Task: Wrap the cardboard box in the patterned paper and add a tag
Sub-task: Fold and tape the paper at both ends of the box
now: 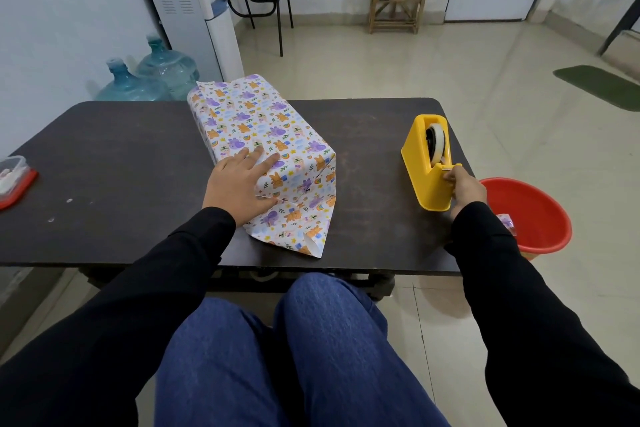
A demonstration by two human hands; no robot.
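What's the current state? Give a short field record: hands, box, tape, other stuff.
left hand: flat on top of the box, pressing the paper down
right hand: pinches the tape end at the yellow tape dispenser
box: on the dark table, paper round it, near-end flaps unfolded
tag: none visible
other: red basin beside the table, right; plastic container at the table's left edge
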